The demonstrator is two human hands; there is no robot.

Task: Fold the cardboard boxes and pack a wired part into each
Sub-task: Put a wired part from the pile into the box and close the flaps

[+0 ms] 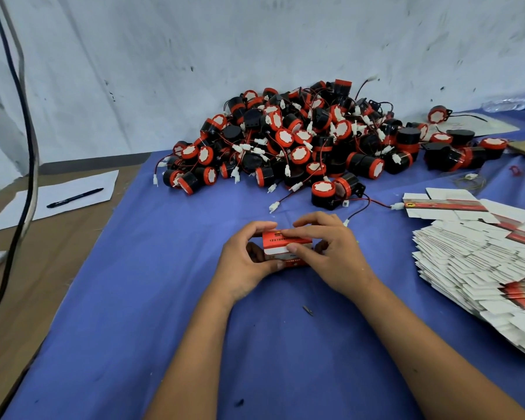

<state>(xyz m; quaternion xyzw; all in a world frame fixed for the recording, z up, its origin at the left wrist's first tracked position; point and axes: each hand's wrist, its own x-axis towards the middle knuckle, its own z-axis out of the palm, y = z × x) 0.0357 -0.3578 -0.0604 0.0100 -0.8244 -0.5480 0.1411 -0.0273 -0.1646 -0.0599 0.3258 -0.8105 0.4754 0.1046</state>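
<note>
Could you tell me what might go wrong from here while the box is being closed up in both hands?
1. Both hands, left and right, squeeze the small box; too firm a grip could crease it.
2. The parts in the pile have tangled wires, so pulling one could drag others off the cloth.
3. The slanting stack of flat boxes beside the right forearm could slide if nudged.

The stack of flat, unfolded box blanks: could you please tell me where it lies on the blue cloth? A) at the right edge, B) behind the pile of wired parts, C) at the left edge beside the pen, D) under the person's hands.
A: the stack of flat box blanks fans out along the right edge of the blue cloth, right of both hands.
</note>
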